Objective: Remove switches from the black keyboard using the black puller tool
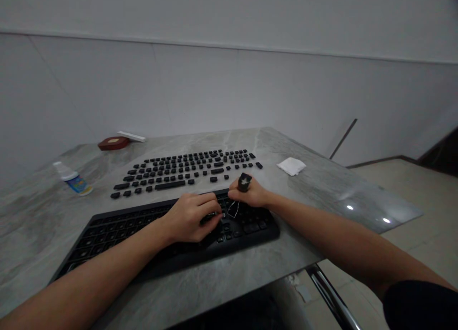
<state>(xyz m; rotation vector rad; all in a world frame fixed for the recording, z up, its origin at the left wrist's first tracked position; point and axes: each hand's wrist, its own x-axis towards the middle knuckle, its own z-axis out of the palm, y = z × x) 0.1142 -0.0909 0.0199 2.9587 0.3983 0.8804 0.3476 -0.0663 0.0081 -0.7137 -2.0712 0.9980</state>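
Note:
A black keyboard (118,237) lies slantwise near the table's front, many of its key positions bare of caps. My right hand (252,194) is closed around the dark handle of a wire keycap puller (234,209), whose thin wire loops reach down to the keyboard's right part. Over the middle-right of the keyboard, my left hand (196,216) is curled in a pinch, fingertips close to the puller's wires. Whatever those fingertips hold, if anything, is too small to make out. Behind the keyboard, loose black keycaps (170,185) are laid out in rows.
A spray bottle (77,181) with a blue label lies at the left. Far back are a reddish-brown box (113,143) and a flat white object (131,136) by the wall. A folded white tissue (291,166) rests on the right of the marbled grey table (322,196).

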